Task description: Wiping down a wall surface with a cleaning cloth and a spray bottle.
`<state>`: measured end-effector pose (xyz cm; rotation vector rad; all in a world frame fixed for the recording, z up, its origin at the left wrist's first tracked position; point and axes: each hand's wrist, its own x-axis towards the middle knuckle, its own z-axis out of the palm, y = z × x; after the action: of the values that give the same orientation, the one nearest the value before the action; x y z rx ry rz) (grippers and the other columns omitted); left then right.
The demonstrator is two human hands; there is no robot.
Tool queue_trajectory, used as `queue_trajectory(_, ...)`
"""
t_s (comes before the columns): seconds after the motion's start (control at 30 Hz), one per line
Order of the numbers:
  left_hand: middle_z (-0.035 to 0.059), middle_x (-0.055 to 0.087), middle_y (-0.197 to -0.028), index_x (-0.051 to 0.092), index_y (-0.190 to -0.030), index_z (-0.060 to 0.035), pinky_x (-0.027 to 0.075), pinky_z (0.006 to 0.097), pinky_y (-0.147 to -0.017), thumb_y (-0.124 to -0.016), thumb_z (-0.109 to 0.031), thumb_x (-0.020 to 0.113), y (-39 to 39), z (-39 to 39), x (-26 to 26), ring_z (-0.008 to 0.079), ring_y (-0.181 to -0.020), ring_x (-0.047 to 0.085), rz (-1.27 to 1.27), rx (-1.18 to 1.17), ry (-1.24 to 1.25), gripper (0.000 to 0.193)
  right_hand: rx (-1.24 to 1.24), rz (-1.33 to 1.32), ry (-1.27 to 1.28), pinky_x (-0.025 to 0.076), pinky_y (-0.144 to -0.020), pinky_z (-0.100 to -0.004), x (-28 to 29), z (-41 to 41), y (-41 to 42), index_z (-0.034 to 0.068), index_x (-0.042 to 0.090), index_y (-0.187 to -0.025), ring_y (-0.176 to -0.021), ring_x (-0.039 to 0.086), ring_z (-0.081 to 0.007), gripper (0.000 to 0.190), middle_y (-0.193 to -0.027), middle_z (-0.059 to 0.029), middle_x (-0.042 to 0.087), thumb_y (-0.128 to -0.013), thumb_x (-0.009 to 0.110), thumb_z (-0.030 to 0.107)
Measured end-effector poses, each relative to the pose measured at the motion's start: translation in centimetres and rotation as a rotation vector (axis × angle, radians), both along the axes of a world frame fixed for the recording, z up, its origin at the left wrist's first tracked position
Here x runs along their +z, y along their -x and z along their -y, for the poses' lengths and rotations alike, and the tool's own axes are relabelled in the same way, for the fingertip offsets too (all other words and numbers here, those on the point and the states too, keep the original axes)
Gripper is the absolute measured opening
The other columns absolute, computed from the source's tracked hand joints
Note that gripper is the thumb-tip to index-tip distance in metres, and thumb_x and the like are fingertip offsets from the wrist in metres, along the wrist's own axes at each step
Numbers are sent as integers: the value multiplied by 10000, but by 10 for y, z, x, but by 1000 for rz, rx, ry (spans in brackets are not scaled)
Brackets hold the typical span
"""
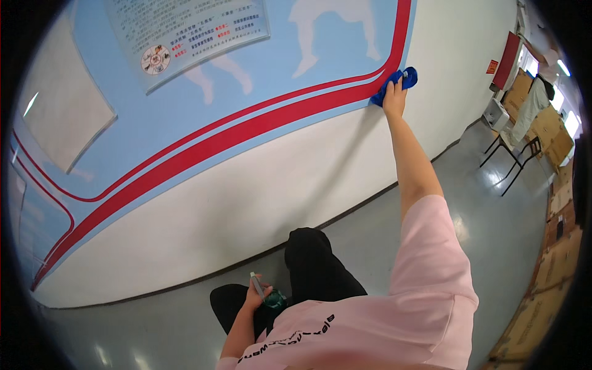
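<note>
My right hand (395, 98), at the end of an outstretched arm, presses a crumpled blue cloth (384, 90) against the lower corner of a light blue wall poster (152, 134) with red border stripes. Low at my lap, my left hand (257, 292) grips a spray bottle with a grey-white trigger head (257, 284) and a green, see-through body (275, 299). A printed notice panel (208, 46) is fixed on the poster's upper part.
White wall (296, 194) runs below the poster to a dark baseboard and grey floor (485, 240). At the right, another person (532, 101) stands on a black-legged chair (522, 157) near a white box-like fixture (496, 114). Stacked brown cardboard boxes (555, 277) line the right edge.
</note>
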<state>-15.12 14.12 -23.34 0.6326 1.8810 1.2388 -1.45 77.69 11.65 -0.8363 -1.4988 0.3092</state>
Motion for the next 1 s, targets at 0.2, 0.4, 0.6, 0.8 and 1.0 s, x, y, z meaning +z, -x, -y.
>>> queue_trajectory(0.2,106,623,-944,332,-1280,-140,483,347,-763,-736,-240,795,5,6,-22,200,-861,595,-24,-11,-23,722,-52,-31,-310,349,-1015,-417,117,-1,25,29,456,-1332,-1206,423,-415,500,-1321,-262,419,-899,437,280)
queue_trajectory(0.4,99,602,-939,327,-1287,-150,491,330,-729,-763,-167,768,4,-1,-17,167,-842,584,-26,-26,-30,685,63,38,-514,372,-988,-451,272,49,51,46,540,-1206,-1141,458,-427,404,-1267,-265,463,-853,471,230)
queue_trajectory(0.6,85,600,-935,335,-1285,-144,495,320,-728,-760,-153,768,9,2,-23,167,-838,591,-12,8,-48,680,179,185,-1103,334,-1057,-408,280,160,118,10,647,-1033,-1261,412,-372,274,-1359,-206,438,-793,554,102)
queue_trajectory(0.8,90,609,-917,330,-1271,-141,491,327,-718,-726,-203,802,8,6,-22,168,-825,585,54,4,-64,723,81,90,-844,404,-979,-430,318,110,95,7,638,-1039,-1128,495,-426,287,-1271,-265,486,-836,539,185)
queue_trajectory(1.0,86,598,-905,331,-1265,-151,488,326,-720,-713,-204,812,8,13,-33,166,-808,579,69,51,-124,734,-59,102,-171,333,-1050,-411,328,47,58,124,387,-1397,-1275,374,-416,574,-1409,-234,356,-871,391,355)
